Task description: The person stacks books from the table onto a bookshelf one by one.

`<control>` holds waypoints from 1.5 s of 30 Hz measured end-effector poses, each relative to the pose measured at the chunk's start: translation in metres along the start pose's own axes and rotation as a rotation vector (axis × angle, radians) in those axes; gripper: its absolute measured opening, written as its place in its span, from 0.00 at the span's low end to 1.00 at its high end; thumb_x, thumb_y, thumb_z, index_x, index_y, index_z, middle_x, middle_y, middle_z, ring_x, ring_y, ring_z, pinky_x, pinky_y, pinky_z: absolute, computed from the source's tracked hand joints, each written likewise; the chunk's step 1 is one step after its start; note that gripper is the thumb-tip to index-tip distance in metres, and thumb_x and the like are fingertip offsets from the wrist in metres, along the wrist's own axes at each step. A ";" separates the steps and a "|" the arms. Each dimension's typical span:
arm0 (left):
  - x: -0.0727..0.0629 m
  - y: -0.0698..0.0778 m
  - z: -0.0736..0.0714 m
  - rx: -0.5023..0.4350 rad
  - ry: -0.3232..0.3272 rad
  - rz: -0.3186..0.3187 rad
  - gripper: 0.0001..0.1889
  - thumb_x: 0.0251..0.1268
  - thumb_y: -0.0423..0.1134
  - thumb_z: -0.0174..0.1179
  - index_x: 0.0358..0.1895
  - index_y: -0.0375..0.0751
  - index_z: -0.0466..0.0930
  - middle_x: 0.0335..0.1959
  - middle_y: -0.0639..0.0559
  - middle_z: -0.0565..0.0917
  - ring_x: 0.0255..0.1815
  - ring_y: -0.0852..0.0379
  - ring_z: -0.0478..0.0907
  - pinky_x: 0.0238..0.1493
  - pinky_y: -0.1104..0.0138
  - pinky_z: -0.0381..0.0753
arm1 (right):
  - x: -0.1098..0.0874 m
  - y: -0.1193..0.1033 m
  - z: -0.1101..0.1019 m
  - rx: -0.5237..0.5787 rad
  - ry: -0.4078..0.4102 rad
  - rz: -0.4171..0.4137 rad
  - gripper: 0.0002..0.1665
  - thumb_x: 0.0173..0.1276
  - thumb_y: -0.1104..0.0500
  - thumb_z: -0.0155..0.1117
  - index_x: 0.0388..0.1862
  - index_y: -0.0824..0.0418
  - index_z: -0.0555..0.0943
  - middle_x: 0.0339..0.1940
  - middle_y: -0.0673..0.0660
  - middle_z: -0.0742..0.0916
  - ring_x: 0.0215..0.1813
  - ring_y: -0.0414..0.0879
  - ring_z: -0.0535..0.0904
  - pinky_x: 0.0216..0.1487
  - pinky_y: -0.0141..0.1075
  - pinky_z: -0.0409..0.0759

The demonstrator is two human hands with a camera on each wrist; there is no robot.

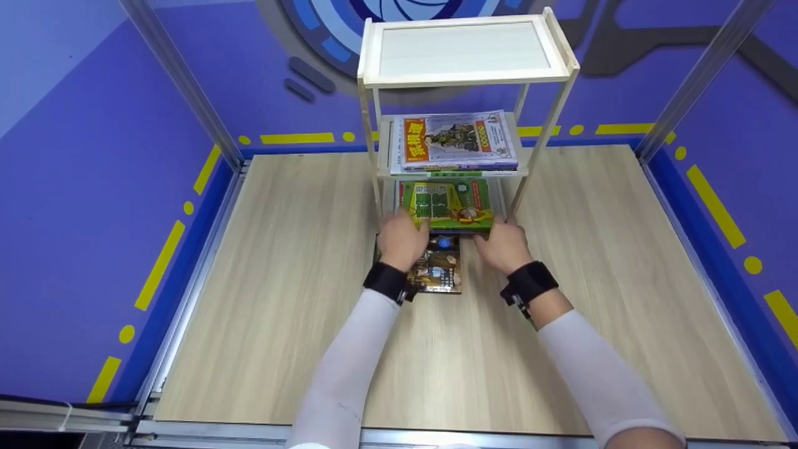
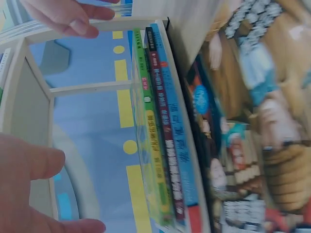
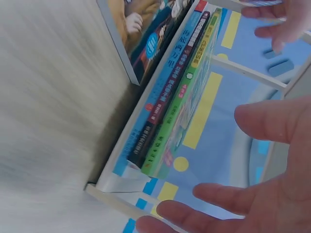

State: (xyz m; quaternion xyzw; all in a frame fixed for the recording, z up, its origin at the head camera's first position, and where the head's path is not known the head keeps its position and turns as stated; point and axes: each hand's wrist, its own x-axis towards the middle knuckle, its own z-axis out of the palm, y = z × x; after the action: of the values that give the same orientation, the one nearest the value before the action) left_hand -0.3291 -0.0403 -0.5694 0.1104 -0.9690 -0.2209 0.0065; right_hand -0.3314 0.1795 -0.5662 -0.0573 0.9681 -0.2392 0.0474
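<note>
My left hand and right hand are at the front corners of a book stack on the shelf's lowest level. On top lies a green book; below it are a dark-spined book and a blue-spined book. In both wrist views the fingers are spread and extended, with a gap between them and the spines; neither hand grips a book. A brown illustrated book lies on the table before the shelf, partly hidden by my left hand and wrist.
The light wooden shelf stands at the back of the table, its top board above my hands. Its middle level carries another stack of books. Purple-blue walls with metal posts enclose the table's left, back and right.
</note>
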 end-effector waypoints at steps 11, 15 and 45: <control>-0.045 -0.044 0.009 0.035 0.014 0.036 0.40 0.76 0.64 0.60 0.77 0.35 0.69 0.71 0.29 0.74 0.68 0.30 0.75 0.62 0.41 0.82 | -0.043 0.003 0.016 0.007 -0.103 0.057 0.49 0.77 0.46 0.63 0.83 0.73 0.57 0.75 0.83 0.67 0.72 0.79 0.68 0.72 0.65 0.73; -0.064 -0.043 0.015 0.039 0.012 0.046 0.40 0.76 0.63 0.59 0.76 0.34 0.69 0.69 0.28 0.76 0.66 0.30 0.76 0.59 0.41 0.83 | -0.064 0.003 0.027 0.044 -0.104 0.081 0.46 0.78 0.47 0.63 0.82 0.72 0.59 0.74 0.82 0.69 0.73 0.78 0.69 0.72 0.64 0.75; -0.072 -0.072 0.022 -0.030 0.008 -0.152 0.36 0.74 0.62 0.62 0.71 0.36 0.74 0.61 0.31 0.79 0.61 0.33 0.78 0.55 0.42 0.84 | -0.058 -0.028 0.071 0.122 0.008 0.090 0.47 0.75 0.49 0.66 0.75 0.83 0.63 0.68 0.83 0.76 0.67 0.77 0.76 0.71 0.60 0.76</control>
State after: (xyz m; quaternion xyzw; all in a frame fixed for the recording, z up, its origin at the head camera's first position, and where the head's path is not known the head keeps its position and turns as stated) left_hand -0.2449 -0.0782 -0.6177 0.1846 -0.9544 -0.2347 -0.0047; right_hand -0.2630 0.1307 -0.6118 -0.0098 0.9534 -0.2959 0.0575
